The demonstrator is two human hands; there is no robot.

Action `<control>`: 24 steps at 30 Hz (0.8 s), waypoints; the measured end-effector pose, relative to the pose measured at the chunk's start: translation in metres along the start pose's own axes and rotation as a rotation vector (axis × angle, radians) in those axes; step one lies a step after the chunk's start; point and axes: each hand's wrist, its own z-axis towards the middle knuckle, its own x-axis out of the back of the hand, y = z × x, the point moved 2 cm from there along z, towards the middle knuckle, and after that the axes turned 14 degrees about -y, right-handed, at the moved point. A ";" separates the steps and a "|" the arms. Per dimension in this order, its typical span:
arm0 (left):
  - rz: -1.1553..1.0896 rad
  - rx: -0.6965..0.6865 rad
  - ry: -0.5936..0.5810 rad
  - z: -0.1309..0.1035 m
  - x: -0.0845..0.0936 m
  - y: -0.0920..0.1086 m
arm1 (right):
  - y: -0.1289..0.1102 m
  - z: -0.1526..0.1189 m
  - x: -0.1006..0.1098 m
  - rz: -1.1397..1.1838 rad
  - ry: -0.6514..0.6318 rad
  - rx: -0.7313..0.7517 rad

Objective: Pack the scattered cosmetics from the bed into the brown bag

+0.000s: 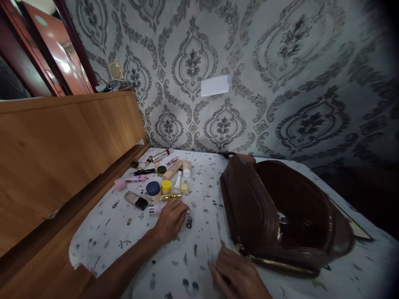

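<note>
My left hand [171, 220] is closed over a pale pink tube [156, 208] with a silver cap, which lies on the patterned white cloth [199, 216]. Just beyond it are a gold tube [171, 196], a blue-lidded jar [153, 189], a yellow-lidded jar [166, 186] and a small cream jar [184, 188]. A bottle with a black cap [136, 200] lies to the left. My right hand [235, 272] is near the front edge beside the brown bag [249, 199], its fingers curled and slightly blurred; whether they hold anything is unclear. The bag's main compartment gapes open.
More cosmetics lie farther back, including a beige tube [172, 169], a white tube [186, 169] and a black pencil [144, 171]. A wooden panel [75, 145] borders the left side. Behind stands a patterned wall [193, 108]. A flat framed item [358, 229] lies right of the bag.
</note>
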 end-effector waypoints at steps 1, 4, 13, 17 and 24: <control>-0.009 -0.006 0.017 -0.003 -0.001 -0.002 | 0.003 0.016 -0.006 0.078 0.015 -0.099; 0.006 -0.007 0.077 -0.009 -0.001 -0.007 | 0.020 0.057 -0.028 0.448 0.031 -0.375; 0.078 0.255 0.207 -0.016 0.025 -0.043 | 0.057 0.106 -0.065 0.826 0.273 -0.566; 0.136 0.290 0.160 -0.016 0.027 -0.045 | 0.059 0.101 -0.066 0.810 0.242 -0.544; 0.233 0.287 0.075 -0.011 0.020 -0.043 | 0.059 0.099 -0.064 0.568 0.253 -0.493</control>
